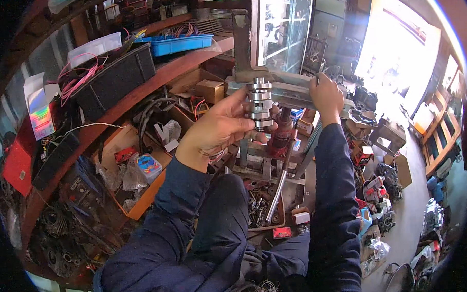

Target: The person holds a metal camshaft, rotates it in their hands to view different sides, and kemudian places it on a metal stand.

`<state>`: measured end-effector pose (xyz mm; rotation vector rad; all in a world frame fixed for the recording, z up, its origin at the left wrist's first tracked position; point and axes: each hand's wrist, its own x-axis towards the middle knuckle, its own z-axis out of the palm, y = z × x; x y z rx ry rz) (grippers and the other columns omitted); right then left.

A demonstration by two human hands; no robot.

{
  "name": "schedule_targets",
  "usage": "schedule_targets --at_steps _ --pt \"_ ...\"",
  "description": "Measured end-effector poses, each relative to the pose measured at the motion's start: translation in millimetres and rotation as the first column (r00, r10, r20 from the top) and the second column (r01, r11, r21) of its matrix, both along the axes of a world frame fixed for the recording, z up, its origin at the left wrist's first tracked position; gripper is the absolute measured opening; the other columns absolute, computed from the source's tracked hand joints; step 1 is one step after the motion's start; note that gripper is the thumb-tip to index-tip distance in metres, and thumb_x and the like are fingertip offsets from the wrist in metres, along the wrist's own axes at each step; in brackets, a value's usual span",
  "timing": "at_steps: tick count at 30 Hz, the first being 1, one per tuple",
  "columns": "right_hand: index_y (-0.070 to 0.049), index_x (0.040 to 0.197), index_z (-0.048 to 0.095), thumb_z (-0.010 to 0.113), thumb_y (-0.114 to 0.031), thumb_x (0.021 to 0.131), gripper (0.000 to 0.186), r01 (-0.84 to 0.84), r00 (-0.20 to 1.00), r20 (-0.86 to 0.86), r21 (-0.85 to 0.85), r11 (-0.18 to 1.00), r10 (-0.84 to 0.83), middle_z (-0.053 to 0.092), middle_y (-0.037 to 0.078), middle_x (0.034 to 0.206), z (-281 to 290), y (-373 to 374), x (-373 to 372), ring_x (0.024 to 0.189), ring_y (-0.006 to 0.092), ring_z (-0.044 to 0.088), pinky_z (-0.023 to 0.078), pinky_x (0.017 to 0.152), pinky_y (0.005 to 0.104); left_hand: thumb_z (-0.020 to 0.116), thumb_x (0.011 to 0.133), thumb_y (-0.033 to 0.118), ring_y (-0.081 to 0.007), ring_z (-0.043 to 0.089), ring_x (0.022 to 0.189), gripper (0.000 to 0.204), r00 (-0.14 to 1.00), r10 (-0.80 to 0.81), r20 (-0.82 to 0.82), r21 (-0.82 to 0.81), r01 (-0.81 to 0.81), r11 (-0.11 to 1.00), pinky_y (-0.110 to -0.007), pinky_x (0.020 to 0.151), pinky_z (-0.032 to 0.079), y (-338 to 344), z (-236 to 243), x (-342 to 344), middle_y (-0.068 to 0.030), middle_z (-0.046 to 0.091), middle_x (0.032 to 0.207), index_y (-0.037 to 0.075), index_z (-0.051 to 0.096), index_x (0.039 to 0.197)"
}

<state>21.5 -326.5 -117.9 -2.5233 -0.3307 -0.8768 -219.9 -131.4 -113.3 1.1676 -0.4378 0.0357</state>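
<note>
Left hand (217, 128): thumb and fingers closed round metal shaft (260, 104), held upright, just up-left of red jack (280, 139) in view. Right hand (328, 95): up-right of jack, fingers curled in at steel crossbeam (293, 91); can't tell if gripping anything. For good hold: keep shaft upright, grip firm on broad collars, stay clear of crossbeam edges; knock could likely mark bright faces. Silver lever (277, 196) below jack, mind sleeve.

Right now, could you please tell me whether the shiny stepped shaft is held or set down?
Held: the left hand grips the shaft, its fingers on both sides.
</note>
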Motion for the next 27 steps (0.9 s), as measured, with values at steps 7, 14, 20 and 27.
schedule_targets --at_steps 7,14,20,27 --pt "-0.015 0.11 0.069 0.048 -0.039 0.093 0.036 0.028 0.999 -0.028 -0.017 0.999 -0.029 0.071 0.019 0.099 2 2 -3 0.095 0.0405 0.068 0.053 0.083 0.0497 0.057 0.084 -0.009 -0.0359 0.065 0.112 0.073 1.0 0.027 0.015 0.004 -0.027 1.0 -0.042 0.083 0.061 -2 -1 -2 -0.0222 0.057 0.131 0.005 0.029 0.151" --pt "-0.016 0.113 0.069 0.048 -0.039 0.093 0.037 0.012 0.999 -0.031 -0.015 1.0 -0.013 0.071 0.02 0.101 2 2 -5 0.096 0.0394 0.068 0.053 0.084 0.0485 0.062 0.083 -0.006 -0.0398 0.064 0.112 0.072 1.0 0.012 0.0 -0.002 -0.012 1.0 -0.044 0.085 0.061 -3 -1 -1 -0.0236 0.056 0.132 0.003 0.032 0.149" --pt "-0.015 0.105 0.069 0.049 -0.039 0.094 0.033 -0.032 0.999 0.034 0.024 0.999 0.032 0.071 0.02 0.096 -4 2 2 0.093 0.041 0.068 0.052 0.082 0.0503 0.062 0.083 -0.006 -0.0405 0.064 0.112 0.072 1.0 -0.003 -0.008 -0.02 0.002 1.0 -0.043 0.085 0.061 -3 -4 0 -0.0236 0.056 0.131 0.002 0.033 0.149" --pt "-0.016 0.111 0.07 0.048 -0.039 0.094 0.035 -0.008 1.0 0.01 -0.023 1.0 0.008 0.072 0.018 0.101 -3 3 1 0.097 0.0387 0.068 0.052 0.086 0.0475 0.062 0.084 -0.005 -0.041 0.064 0.112 0.072 1.0 0.003 -0.023 -0.018 -0.003 1.0 -0.042 0.084 0.061 -1 -12 0 -0.0231 0.056 0.132 0.004 0.033 0.149"
